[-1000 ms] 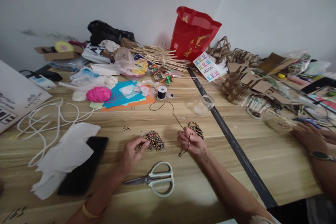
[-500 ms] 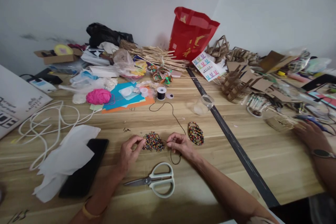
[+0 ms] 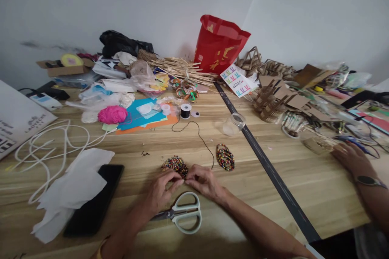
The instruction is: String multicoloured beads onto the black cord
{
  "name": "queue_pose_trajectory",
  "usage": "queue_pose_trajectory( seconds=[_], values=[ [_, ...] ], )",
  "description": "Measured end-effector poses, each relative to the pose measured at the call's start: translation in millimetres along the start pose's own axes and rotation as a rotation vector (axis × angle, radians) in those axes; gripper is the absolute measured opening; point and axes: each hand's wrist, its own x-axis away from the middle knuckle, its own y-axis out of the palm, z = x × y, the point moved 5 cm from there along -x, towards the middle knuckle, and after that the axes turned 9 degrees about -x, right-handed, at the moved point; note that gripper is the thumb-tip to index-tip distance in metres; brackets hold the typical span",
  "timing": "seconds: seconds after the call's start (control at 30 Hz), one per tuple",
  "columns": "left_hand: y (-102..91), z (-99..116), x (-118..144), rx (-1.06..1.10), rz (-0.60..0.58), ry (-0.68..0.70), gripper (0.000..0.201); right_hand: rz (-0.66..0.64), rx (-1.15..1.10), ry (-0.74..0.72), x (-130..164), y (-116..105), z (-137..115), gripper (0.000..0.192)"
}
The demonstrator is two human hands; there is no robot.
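Just in front of a pile of small multicoloured beads [image 3: 175, 164], both my hands meet at the fingertips. My left hand [image 3: 165, 188] is closed in a pinch on a bead, mostly hidden by the fingers. Opposite it, my right hand [image 3: 204, 180] pinches the black cord [image 3: 200, 133], whose end is hidden between the fingertips. The cord runs back to a spool [image 3: 185, 111]. Beaded bracelets [image 3: 225, 158] lie right of my right hand. Scissors [image 3: 187, 212] with pale green handles lie below my hands, their blades partly behind my left hand.
A black phone [image 3: 91, 206] lies under white paper [image 3: 75, 186] at left, beside a coiled white cable [image 3: 63, 158]. A clear jar [image 3: 234, 124] stands beyond the bracelets. Another person's hand [image 3: 352, 158] rests at right. Craft materials and a red bag [image 3: 221, 44] line the back.
My left hand has moved from the bead pile's left edge to its near side. My right hand has shifted left and nearer, so the fingertips now meet. The view has tilted slightly.
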Motion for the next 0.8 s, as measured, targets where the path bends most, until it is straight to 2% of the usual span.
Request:
queue_pose_trajectory(
  seconds=[0.17,0.5,0.8],
  values=[
    [0.3,8.6,-0.1,-0.034,0.006,0.119,0.027,-0.058,0.033,-0.029,1.8,3.9,-1.5,0.016],
    [-1.6,17.4,-0.8,-0.101,0.005,0.175,0.025,-0.144,0.066,-0.027,3.0,3.4,-1.9,0.013],
    [-3.0,16.9,-1.0,-0.103,0.03,0.186,0.025,-0.051,0.079,0.006,4.5,3.8,1.8,0.015]
  ],
)
